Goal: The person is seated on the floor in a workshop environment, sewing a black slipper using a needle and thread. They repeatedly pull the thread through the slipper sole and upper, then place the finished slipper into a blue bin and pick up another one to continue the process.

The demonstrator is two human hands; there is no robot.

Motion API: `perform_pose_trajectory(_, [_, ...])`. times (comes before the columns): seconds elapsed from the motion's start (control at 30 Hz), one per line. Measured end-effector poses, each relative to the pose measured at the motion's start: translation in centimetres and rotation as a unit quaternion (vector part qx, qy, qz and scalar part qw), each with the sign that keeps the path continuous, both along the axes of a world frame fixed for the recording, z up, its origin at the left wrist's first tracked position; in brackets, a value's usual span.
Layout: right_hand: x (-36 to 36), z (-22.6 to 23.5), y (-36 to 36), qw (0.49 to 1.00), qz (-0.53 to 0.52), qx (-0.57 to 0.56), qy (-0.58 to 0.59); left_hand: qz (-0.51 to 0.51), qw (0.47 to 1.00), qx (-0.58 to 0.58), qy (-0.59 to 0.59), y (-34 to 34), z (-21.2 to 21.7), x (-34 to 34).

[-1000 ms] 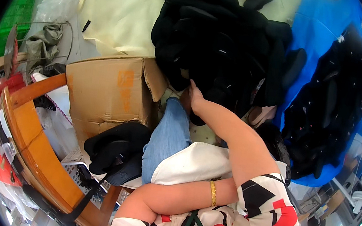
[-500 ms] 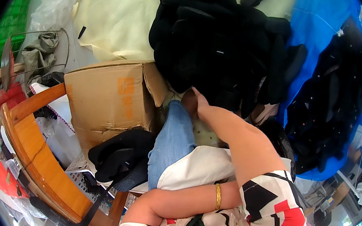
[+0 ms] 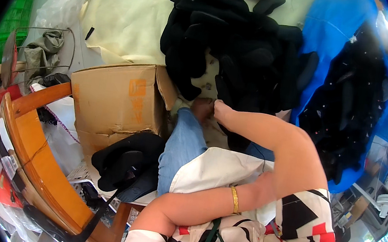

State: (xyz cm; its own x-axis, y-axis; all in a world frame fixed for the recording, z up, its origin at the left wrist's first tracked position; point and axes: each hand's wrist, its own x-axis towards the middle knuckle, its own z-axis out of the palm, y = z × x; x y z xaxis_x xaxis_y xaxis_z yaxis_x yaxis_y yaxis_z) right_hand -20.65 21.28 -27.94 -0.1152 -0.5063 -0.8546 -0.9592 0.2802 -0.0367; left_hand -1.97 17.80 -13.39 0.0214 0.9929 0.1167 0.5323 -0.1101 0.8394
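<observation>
My right arm bends down from the right, and my right hand [image 3: 222,110] is low beside my foot [image 3: 201,107], at the near edge of a pile of soft black fabric pieces [image 3: 254,56]. Its fingers are mostly hidden, so I cannot see whether it grips anything. Across my lap lies the left forearm, with a gold bracelet on its wrist. My left hand [image 3: 264,184] is partly behind the right arm, over a white cloth [image 3: 207,168] on my lap, and its fingers do not show.
A cardboard box [image 3: 115,100] stands left of my leg. Nearer are a black fabric bundle [image 3: 127,161] and a wooden chair [image 3: 41,161]. A blue sack [image 3: 325,35] holding black pieces stands at the right. Cream sheeting [image 3: 124,17] covers the floor beyond the box.
A gap has opened in the black pile, baring the pale sheet. My right elbow has swung outward to the right, and the left hand has come farther right from behind the right arm.
</observation>
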Motion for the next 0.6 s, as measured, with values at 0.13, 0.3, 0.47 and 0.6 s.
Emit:
perform_pose_trajectory(0.13, [-1.4,6.8,2.0,0.994,-0.057,-0.080,0.049,-0.107,0.983,-0.141,0.044,0.4,3.8,-4.9])
perform_pose_trajectory(0.3, [-6.2,17.7,1.4,0.970,-0.167,-0.139,0.104,-0.085,0.991,-0.071,0.072,0.2,3.6,-5.8])
perform_pose_trajectory(0.47, [-9.4,24.2,5.1,0.925,-0.237,-0.179,0.235,-0.072,0.983,-0.044,0.164,-0.5,3.3,-4.9])
perform_pose_trajectory(0.6, [-12.6,31.5,3.5,0.844,-0.387,-0.267,0.259,-0.077,0.974,-0.066,0.201,-1.2,4.5,-6.4])
